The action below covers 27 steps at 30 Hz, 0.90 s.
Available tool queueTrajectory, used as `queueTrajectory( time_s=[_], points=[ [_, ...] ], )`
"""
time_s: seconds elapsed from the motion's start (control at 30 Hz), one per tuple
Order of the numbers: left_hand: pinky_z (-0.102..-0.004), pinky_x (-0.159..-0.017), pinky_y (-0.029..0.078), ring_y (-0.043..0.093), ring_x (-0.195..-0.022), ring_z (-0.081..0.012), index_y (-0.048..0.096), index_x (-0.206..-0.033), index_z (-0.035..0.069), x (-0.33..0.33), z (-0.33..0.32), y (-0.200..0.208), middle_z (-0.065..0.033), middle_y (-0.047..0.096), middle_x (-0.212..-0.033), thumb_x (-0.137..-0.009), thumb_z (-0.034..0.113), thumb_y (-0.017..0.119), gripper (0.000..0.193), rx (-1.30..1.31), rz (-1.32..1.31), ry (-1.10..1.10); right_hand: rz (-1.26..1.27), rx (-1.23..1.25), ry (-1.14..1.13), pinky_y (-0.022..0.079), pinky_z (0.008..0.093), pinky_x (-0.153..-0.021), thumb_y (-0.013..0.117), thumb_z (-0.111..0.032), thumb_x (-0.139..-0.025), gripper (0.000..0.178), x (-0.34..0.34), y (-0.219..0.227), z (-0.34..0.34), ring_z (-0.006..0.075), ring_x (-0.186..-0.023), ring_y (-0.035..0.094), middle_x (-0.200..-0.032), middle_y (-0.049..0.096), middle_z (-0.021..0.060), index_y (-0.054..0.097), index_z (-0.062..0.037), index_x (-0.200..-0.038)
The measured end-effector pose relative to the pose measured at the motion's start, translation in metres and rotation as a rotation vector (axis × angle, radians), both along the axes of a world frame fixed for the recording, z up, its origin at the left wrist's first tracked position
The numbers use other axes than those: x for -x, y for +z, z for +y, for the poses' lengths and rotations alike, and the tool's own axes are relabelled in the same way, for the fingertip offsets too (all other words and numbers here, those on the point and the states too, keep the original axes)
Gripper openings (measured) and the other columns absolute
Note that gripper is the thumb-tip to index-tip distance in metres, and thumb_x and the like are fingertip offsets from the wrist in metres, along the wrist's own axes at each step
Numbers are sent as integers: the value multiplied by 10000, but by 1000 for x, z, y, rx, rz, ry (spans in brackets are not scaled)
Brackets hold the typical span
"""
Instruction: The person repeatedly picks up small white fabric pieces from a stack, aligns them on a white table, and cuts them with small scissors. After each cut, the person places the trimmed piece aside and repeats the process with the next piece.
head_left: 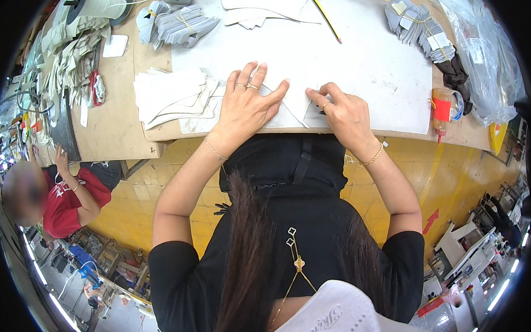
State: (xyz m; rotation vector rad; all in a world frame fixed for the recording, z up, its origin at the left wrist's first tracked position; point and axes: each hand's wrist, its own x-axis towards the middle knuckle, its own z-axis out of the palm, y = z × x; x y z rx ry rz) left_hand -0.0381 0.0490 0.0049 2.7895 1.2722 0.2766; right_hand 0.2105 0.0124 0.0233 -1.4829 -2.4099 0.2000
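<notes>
Pale fabric (346,309), probably headwear, is jutting in along the lower edge, closest to the lens. Beyond it, the left hand (248,102) is spreading its fingers on the work surface, its thumb stretching toward the right hand (347,117). That right hand is curling, index finger and thumb close together; whether they are pinching anything, I cannot tell. Between the hands, near the front edge of the table (118,139), a thin white piece (296,105) is lying flat, its narrow point aiming at the person's body. Judging by its look, it is probably weighing very little and behaving like supple sheet, ready to crease and perhaps sliding easily over the white sheet (385,88) beneath. Its long edges are offering the surest hold; the tip is looking easiest to bend.

Further out, a loose stack of white pieces (172,99) is resting beside the left hand, a yellow pencil (326,17) is lying toward the far side, and a bottle with a red band (442,113) is standing or lying at the right.

The left hand is probably covering part of the piece, and white on white is blurring its outline. Something small and dark (322,112) is showing by the right fingers, too obscured to identify.
</notes>
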Motion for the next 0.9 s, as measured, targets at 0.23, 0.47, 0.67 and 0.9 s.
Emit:
queueTrajectory(
  time_s=[0.23, 0.47, 0.67, 0.9],
  points=[
    [-502, -1105, 342, 418, -1375, -346, 643, -1355, 333, 0, 0, 2, -180, 516, -1407, -906, 320, 695, 452, 9, -13, -6, -34, 29, 7, 523, 282, -579, 676, -17, -766, 457, -1, 1, -2, 140, -623, 602, -983, 627, -8, 765, -160, -1190],
    [-535, -1060, 346, 424, -1318, -364, 641, -1357, 336, -14, -3, -4, -174, 529, -1337, -913, 460, 698, 465, -50, -26, 57, -130, 41, -11, 551, 285, -641, 733, -38, -713, 513, -7, 14, -11, 152, -808, 624, -1020, 617, 7, 749, -158, -1211],
    [-563, -1062, 325, 416, -1322, -367, 643, -1296, 256, -23, -7, -3, -156, 528, -1310, -881, 393, 754, 451, 2, -141, 69, -74, 403, -341, 559, 355, -653, 735, -174, -876, 319, -22, 45, -32, 258, -840, 666, -1041, 605, 85, 698, -91, -1182],
    [-531, -1124, 251, 543, -1245, -269, 623, -1082, 106, -23, 5, 9, -85, 614, -1156, -877, 233, 769, 282, 137, -291, -1, 194, 382, -469, 549, 428, -736, 736, -98, -896, 270, 8, 42, -35, 352, -825, 671, -1058, 616, 160, 593, -5, -1106]
  ],
)
